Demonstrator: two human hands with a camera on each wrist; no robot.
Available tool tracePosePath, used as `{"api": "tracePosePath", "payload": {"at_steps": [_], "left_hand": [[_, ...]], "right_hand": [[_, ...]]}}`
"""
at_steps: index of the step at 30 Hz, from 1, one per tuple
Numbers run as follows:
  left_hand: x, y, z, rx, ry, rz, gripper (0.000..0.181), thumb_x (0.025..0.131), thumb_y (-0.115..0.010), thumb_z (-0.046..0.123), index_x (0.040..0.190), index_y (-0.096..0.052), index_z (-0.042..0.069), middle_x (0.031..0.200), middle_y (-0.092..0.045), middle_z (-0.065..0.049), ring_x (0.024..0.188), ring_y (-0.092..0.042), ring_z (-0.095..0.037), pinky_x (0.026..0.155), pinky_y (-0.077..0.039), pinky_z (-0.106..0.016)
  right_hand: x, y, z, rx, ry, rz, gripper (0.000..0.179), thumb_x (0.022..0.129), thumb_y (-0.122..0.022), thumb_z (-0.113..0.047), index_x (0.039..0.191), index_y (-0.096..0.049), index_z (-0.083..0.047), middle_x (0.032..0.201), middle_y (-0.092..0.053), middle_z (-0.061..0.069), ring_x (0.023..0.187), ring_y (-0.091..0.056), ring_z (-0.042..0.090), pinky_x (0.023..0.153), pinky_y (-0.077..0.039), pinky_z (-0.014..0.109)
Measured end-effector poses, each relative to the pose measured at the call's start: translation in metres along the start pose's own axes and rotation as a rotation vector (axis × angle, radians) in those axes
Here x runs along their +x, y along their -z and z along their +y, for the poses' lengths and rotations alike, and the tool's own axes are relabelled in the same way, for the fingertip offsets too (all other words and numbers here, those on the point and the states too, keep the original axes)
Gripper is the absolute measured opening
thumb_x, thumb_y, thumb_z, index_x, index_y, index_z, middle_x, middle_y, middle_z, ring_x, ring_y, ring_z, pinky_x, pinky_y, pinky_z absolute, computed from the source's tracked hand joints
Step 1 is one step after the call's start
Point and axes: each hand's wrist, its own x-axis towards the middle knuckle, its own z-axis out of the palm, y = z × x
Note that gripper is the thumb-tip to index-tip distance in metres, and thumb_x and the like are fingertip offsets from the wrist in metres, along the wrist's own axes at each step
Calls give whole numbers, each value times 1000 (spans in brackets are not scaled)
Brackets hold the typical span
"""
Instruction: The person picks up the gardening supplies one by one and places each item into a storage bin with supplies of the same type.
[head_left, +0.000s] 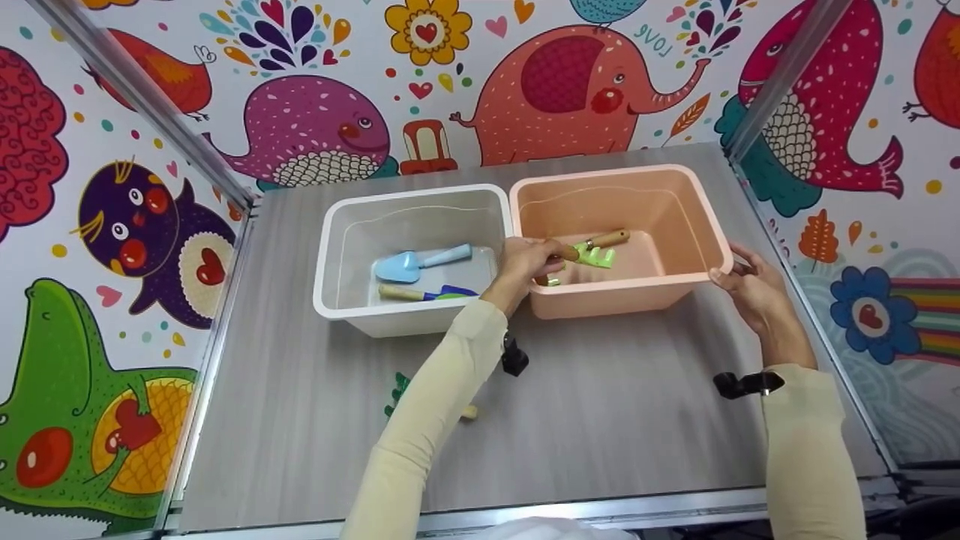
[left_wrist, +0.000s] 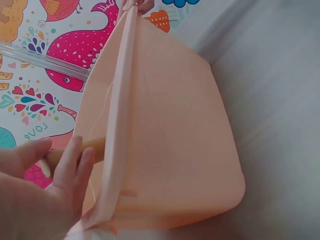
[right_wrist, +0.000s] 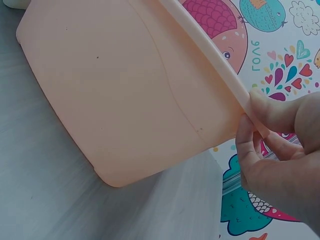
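Note:
My left hand [head_left: 525, 262] reaches over the near left corner of the peach bin [head_left: 607, 298] and holds the wooden handle [left_wrist: 97, 149] of a small garden tool between thumb and fingers. Just beyond this handle in the head view is a green rake head [head_left: 598, 256]; I cannot tell which handle it belongs to. A second wooden handle [head_left: 610, 238] lies inside the bin, and a bit of green [head_left: 553, 282] shows under my left hand. At the bin's near right corner my right hand [head_left: 754, 289] pinches the rim [right_wrist: 235, 82], thumb on top and fingers below.
Left of the peach bin stands a white bin [head_left: 405, 322] with a light blue shovel [head_left: 405, 266] and a blue-ended tool with a wooden handle [head_left: 401, 292]. Something green [head_left: 397, 391] and a wooden end [head_left: 469, 412] show around my left sleeve. Patterned walls border the table [head_left: 300, 450].

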Motion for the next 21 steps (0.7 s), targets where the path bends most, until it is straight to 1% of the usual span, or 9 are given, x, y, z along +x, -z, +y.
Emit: {"api": "tracePosePath", "payload": {"at_steps": [1, 4, 5, 6, 7, 8, 13, 16, 21], "left_hand": [[0, -2, 0, 5, -4, 11, 16, 87, -71, 2, 98, -76, -8, 104, -75, -22, 71, -74, -16, 78, -61, -30], [0, -9, -1, -3, -14, 51, 13, 83, -74, -1, 94, -76, -8, 100, -76, -21, 83, -77, -26, 72, -61, -29], [0, -11, -1, -7, -15, 54, 13, 83, -73, -2, 94, -75, -8, 100, -76, -21, 90, -76, -30, 67, -61, -26], [0, -13, -1, -16, -16, 52, 13, 83, -72, -4, 94, -75, -9, 101, -76, -22, 91, -75, -31, 63, -60, -22], [1, -15, -2, -24, -18, 51, 13, 82, -72, -5, 94, -75, -9, 100, -76, -22, 94, -74, -33, 62, -59, -22], [1, -17, -3, -26, -18, 45, 13, 82, -72, -6, 94, -75, -10, 101, -75, -22, 95, -74, -34, 62, -59, -21], [1, -24, -5, -18, -27, 28, 14, 86, -68, -6, 99, -72, -11, 104, -74, -25, 97, -73, -37, 67, -60, -23], [1, -27, -5, -10, -21, 3, 17, 88, -67, -7, 103, -71, -12, 108, -72, -26, 99, -73, -37, 70, -61, -25], [1, -27, -3, 5, -6, -58, 28, 92, -65, -4, 120, -66, -10, 115, -70, -27, 103, -72, -36, 77, -61, -29]], "right_hand": [[0, 0, 0, -4, 4, 2, 94, 83, -80, -13, 159, -26, -21, 121, -46, -8, 111, -50, 10, 121, -30, 36], [0, 0, 1, -17, 10, 11, 94, 83, -81, -13, 159, -27, -21, 120, -46, -7, 110, -50, 9, 120, -31, 35], [-1, 0, 1, -21, 11, 13, 94, 82, -81, -14, 159, -27, -21, 120, -46, -7, 111, -50, 10, 120, -31, 35], [-1, 0, 1, -26, 11, 18, 94, 82, -81, -14, 159, -27, -22, 120, -46, -7, 111, -50, 10, 120, -31, 36], [-1, -1, 0, -37, 0, 22, 95, 82, -81, -15, 159, -27, -23, 120, -46, -8, 113, -49, 11, 121, -25, 40], [0, -1, 0, -39, -3, 25, 95, 81, -82, -15, 159, -27, -24, 119, -46, -9, 114, -49, 12, 121, -25, 40], [0, -2, -1, -42, -11, 26, 97, 81, -82, -16, 160, -26, -24, 120, -46, -9, 115, -48, 12, 122, -25, 40], [0, -2, -1, -40, -15, 21, 96, 82, -82, -14, 160, -26, -24, 120, -46, -9, 115, -48, 12, 122, -24, 41], [0, -1, -2, -37, -24, 16, 96, 82, -81, -13, 160, -25, -23, 120, -46, -8, 115, -48, 12, 122, -24, 41]]}}
